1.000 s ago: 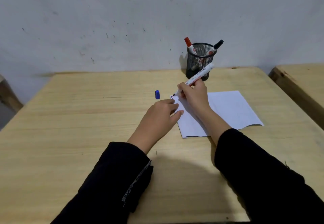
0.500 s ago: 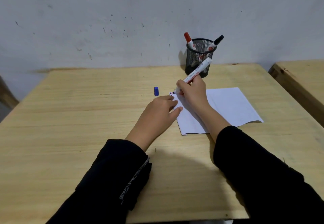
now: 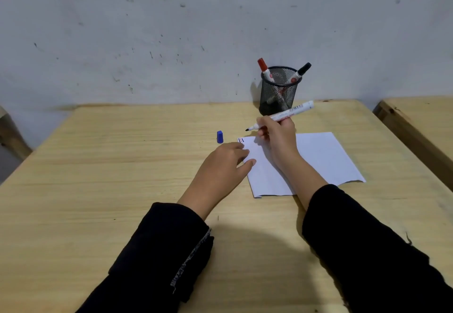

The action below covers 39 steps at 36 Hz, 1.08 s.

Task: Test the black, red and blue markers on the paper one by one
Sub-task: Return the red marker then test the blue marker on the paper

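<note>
My right hand (image 3: 279, 138) grips the uncapped blue marker (image 3: 291, 113), its tip lifted off the sheet and pointing left. The white paper (image 3: 318, 158) lies flat on the wooden table (image 3: 122, 165); short black, red and blue strokes (image 3: 241, 140) show at its top left corner. My left hand (image 3: 220, 170) rests flat with its fingertips on the paper's left edge. The blue cap (image 3: 220, 137) stands on the table just left of the paper. The red marker (image 3: 264, 68) and the black marker (image 3: 300, 72) stand capped in the black mesh holder (image 3: 278, 92).
The mesh holder stands at the table's far edge against a grey wall (image 3: 171, 30). A second wooden table (image 3: 421, 121) sits to the right across a narrow gap.
My right hand lifted the marker tip off the paper's corner and tilted the marker flatter; the drawn strokes are now uncovered. My left hand stayed on the paper.
</note>
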{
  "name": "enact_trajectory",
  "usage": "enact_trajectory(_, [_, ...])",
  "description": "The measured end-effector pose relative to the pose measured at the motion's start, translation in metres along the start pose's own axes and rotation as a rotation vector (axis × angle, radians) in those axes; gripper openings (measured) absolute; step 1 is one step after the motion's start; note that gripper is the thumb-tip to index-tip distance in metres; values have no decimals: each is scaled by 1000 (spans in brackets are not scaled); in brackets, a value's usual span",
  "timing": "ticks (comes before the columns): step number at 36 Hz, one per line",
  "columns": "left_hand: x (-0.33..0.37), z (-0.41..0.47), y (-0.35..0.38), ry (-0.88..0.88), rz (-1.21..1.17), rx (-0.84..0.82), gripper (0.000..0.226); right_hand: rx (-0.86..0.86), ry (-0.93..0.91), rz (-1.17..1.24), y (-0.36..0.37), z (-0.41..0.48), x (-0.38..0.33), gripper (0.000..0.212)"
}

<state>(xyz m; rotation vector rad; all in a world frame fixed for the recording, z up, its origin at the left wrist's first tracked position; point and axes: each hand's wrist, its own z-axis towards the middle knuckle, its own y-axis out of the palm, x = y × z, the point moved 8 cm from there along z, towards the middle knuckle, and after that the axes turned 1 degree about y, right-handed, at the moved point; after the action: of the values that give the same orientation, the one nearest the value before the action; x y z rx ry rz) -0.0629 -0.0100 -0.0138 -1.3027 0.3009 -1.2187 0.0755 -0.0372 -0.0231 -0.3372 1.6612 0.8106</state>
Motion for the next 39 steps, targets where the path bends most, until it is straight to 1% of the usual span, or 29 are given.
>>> enact_trajectory(3, [-1,0,0,-8,-43,2,34,-10,1,35,-1,-2,-4,8])
enact_trajectory(6, [-5,2,0,-42,-92,-29,33,-26,-12,104,-4,-6,-11,12])
enact_trajectory(8, [-3,2,-1,-18,-77,-39,32,-47,-35,66,-7,-10,-20,5])
enact_trajectory(10, [4,2,-8,50,4,10,30,-71,-57,32,-11,-12,-30,6])
enact_trajectory(12, [7,4,-23,74,68,128,36,-78,-74,36,-18,-14,-40,14])
enact_trajectory(14, [2,8,-37,14,79,229,39,-81,-84,51,-25,-17,-50,15])
enact_trajectory(15, [-3,11,-41,-36,93,243,38,-85,-89,62,-28,-19,-54,15])
enact_trajectory(18, [-24,22,-40,-191,134,148,29,-87,-104,89,-37,-23,-67,19])
enact_trajectory(20, [-33,26,-38,-264,111,71,22,-86,-115,95,-42,-27,-75,22])
enact_trajectory(22, [-38,27,-39,-335,-20,72,17,-90,-125,105,-47,-30,-81,23])
enact_trajectory(27, [-18,22,-43,-449,-636,249,8,-96,-141,138,-52,-35,-88,20])
enact_trajectory(29, [-2,24,-40,-452,-867,243,6,-92,-139,148,-51,-37,-89,18])
enact_trajectory(31, [14,27,-36,-446,-1072,208,8,-84,-144,155,-48,-40,-91,16])
enact_trajectory(34, [32,29,-30,-435,-1246,162,7,-63,-183,174,-46,-44,-97,17])
enact_trajectory(39, [48,33,-25,-430,-1440,104,7,-63,-222,187,-44,-51,-104,16])
